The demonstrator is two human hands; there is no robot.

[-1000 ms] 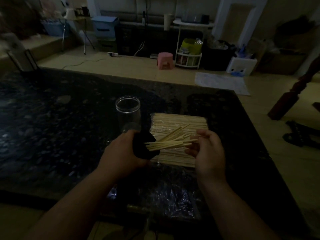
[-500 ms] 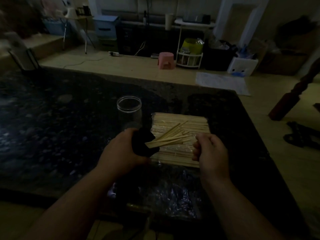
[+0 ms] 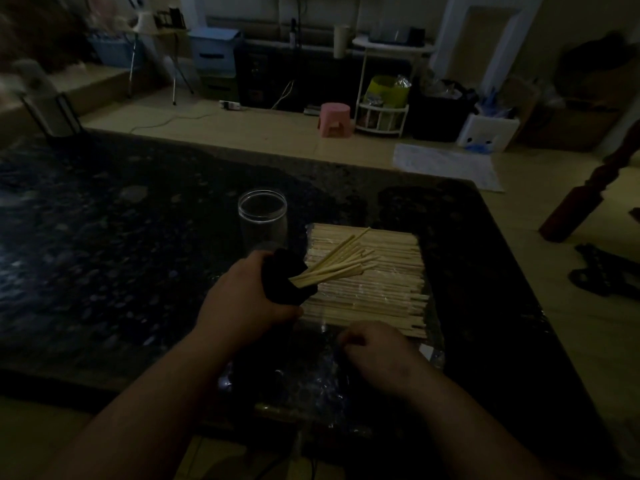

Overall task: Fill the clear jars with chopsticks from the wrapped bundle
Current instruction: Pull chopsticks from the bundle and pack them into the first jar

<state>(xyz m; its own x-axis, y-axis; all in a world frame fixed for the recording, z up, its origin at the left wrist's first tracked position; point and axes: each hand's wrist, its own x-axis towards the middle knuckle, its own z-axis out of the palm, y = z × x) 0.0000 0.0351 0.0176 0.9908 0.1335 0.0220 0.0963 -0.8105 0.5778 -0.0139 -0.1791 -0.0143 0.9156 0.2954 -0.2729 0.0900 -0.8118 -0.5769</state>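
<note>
Black speckled stone makes up the table (image 3: pixel 104 254), whose left half lies in deep shadow. Toward the middle stands a clear jar (image 3: pixel 262 220), upright, with its mouth open and nothing showing inside it. Just in front of the jar, the left hand (image 3: pixel 242 306) is curled tightly round a dark object (image 3: pixel 282 278); the light is too dim to tell what it is. A bunch of loose chopsticks (image 3: pixel 332 268) sticks out of that object and fans up and to the right, with the tips spread apart above the wrapped bundle (image 3: pixel 381 299). The bundle lies flat on the table just right of the jar, its pale sticks running left to right in tight rows under shiny film. At its near edge rests the right hand (image 3: pixel 377 348), knuckles up and fingers curled under; whether it pinches anything cannot be told. Crinkled clear wrap (image 3: pixel 311 386) spreads over the table between the two wrists and glints faintly. Beyond the far edge of the table, a pink stool (image 3: pixel 334 119) stands on the tan floor, a pale mat (image 3: pixel 446 166) lies further right, and a dark wooden post (image 3: pixel 575 209) leans in from the right side.
</note>
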